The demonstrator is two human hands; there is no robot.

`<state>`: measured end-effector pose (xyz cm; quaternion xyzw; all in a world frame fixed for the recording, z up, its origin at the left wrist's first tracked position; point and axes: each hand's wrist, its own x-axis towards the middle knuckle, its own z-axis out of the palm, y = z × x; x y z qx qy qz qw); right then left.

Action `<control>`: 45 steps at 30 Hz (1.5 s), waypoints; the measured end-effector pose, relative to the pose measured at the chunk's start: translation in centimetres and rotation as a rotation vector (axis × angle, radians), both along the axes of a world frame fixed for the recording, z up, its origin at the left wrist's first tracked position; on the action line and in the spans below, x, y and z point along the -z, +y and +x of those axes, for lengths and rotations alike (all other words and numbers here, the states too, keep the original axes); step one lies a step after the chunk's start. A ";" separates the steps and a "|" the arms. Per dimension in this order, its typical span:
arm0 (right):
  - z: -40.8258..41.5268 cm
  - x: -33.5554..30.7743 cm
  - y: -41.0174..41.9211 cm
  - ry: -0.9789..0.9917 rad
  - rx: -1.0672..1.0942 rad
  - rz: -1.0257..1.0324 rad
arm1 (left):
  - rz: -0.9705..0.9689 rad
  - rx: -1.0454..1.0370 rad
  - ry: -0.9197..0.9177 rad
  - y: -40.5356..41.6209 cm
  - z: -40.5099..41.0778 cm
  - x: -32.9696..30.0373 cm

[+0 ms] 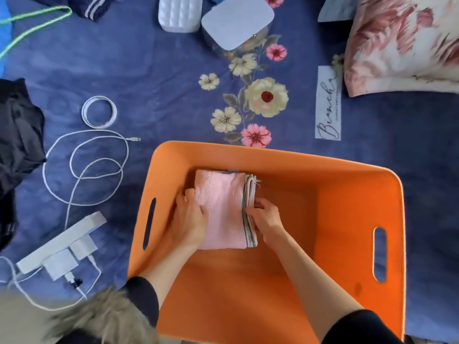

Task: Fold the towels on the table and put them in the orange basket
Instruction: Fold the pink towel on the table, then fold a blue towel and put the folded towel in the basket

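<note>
Hands: left hand point(191, 214) and right hand point(264, 218) grip opposite long edges of folded pink terry towel point(222, 209), lying lengthwise away from wearer, at orange plastic basket's point(347, 194) left side.

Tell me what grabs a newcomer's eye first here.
The big orange basket at lower centre stands out against the blue floral bedspread. Inside it, toward its left, the left hand and right hand hold a folded pink towel. White cables sprawl left of it.
</note>
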<state>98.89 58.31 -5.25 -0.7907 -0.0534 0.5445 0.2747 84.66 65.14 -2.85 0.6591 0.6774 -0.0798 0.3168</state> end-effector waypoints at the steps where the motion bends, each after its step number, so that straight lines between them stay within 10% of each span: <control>1: 0.0 0.1 0.3 0.004 0.004 0.001 | 0.044 0.003 -0.007 0.1 0.2 -0.2; 7: 0.1 1.0 0.4 -0.010 -0.103 0.032 | 0.278 0.300 -0.002 0.3 -0.9 1.1; 14: -1.7 0.8 -2.1 -0.944 -1.034 0.297 | -0.018 0.895 0.313 -0.1 -0.5 1.7; 23: 1.2 4.0 -0.5 -0.818 -1.539 0.050 | -0.084 0.952 0.375 1.9 -0.2 4.5; 31: 0.8 1.9 -0.7 -0.702 -1.391 0.106 | -0.166 0.919 0.397 1.8 0.8 2.2; 45: 5.5 -20.0 -10.5 -0.866 -0.744 0.164 | 0.026 0.772 -0.156 -4.5 4.9 -16.2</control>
